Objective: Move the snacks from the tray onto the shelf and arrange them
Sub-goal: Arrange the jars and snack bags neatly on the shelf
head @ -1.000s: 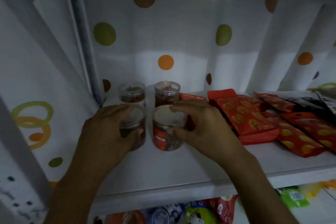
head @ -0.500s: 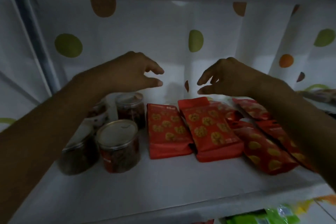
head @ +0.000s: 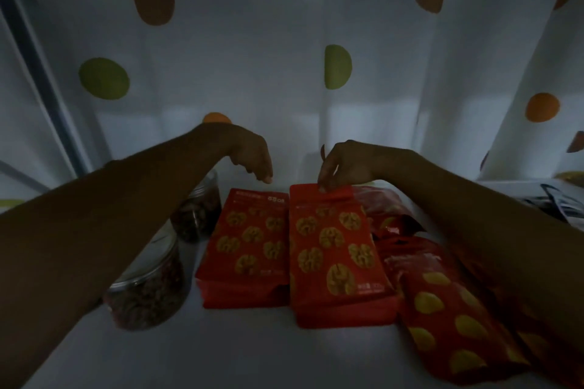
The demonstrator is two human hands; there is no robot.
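Two red walnut snack bags lie side by side on the white shelf (head: 246, 354): the left bag (head: 249, 246) and the right bag (head: 335, 253). My right hand (head: 344, 164) pinches the top edge of the right bag. Just above the far edge of the left bag my left hand (head: 252, 155) hovers, fingers curled downward and holding nothing. Clear plastic jars of dark snacks stand at the left: a near jar (head: 148, 290) and a far jar (head: 199, 215), both partly hidden by my left forearm.
More red bags with yellow spots (head: 452, 325) lie at the right, partly under my right forearm. Dark packets (head: 556, 202) sit at the far right. A white curtain with coloured dots (head: 284, 73) backs the shelf. A grey post (head: 47, 79) stands at the left.
Both hands have dropped from above the shelf down to the far ends of the walnut bags. My right hand has taken hold of the right bag's top edge. The view has moved closer.
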